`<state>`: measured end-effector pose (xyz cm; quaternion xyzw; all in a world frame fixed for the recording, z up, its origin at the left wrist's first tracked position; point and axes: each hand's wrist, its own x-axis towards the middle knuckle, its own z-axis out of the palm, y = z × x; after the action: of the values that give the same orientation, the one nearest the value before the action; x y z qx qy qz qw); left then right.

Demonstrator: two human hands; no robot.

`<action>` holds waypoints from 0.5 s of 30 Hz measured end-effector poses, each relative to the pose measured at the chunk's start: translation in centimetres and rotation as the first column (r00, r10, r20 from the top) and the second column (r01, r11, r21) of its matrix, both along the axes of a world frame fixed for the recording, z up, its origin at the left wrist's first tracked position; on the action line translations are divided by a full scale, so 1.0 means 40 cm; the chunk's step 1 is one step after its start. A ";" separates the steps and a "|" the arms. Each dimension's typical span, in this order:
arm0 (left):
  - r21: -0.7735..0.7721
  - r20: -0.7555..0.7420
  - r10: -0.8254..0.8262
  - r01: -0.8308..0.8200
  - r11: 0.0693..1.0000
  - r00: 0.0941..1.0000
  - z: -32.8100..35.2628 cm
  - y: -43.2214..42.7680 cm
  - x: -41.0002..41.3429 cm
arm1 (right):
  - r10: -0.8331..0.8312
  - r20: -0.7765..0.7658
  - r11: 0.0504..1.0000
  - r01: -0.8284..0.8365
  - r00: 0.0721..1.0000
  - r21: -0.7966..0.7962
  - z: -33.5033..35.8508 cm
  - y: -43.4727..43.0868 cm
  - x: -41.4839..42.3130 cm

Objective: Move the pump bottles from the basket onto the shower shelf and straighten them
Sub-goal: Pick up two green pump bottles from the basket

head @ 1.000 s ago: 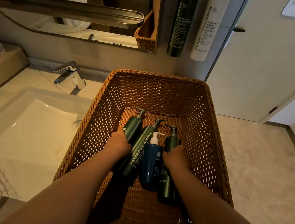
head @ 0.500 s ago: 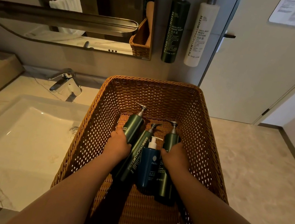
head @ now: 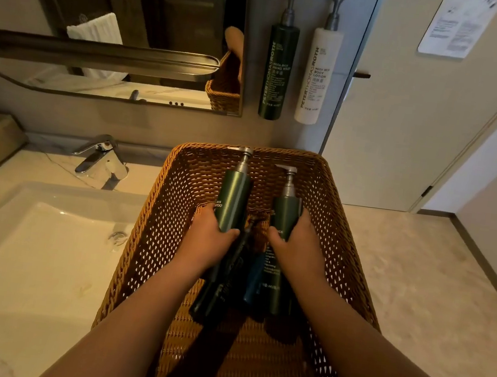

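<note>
Each hand gripped one green bottle above the basket; two lay below the fingers; shelf unseen.

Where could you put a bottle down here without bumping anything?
The marble counter between the faucet and the wicker basket is bare. The white sink basin is bare too. The basket's middle is crowded: left hand and right hand each grip a green pump bottle, with more bottles underneath.

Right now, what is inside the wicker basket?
In the basket, each hand holds a green pump bottle: left hand, left bottle; right hand, right bottle. A dark bottle and blue bottle lie below, partly covered.
</note>
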<state>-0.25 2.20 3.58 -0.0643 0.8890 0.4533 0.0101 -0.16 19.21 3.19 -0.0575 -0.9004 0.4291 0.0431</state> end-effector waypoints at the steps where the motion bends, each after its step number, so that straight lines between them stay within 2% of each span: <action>1: 0.020 -0.018 -0.010 0.011 1.000 1.000 0.009 0.006 0.002 | 0.003 -0.024 1.000 -0.003 1.000 -0.022 0.009 0.002 0.002; 8: 0.133 -0.029 -0.047 0.051 0.990 0.998 0.095 0.026 0.049 | 0.016 -0.153 0.993 -0.033 0.988 -0.111 0.076 0.032 0.049; 15: 0.113 -0.095 0.030 -0.019 0.993 0.995 0.175 0.067 0.196 | 0.072 -0.259 0.963 -0.135 0.963 -0.234 0.131 0.099 0.111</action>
<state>7.59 4.90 10.57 -0.0526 0.8609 0.5049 -0.0347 4.28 23.19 8.43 0.0393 -0.8285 0.5443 0.1253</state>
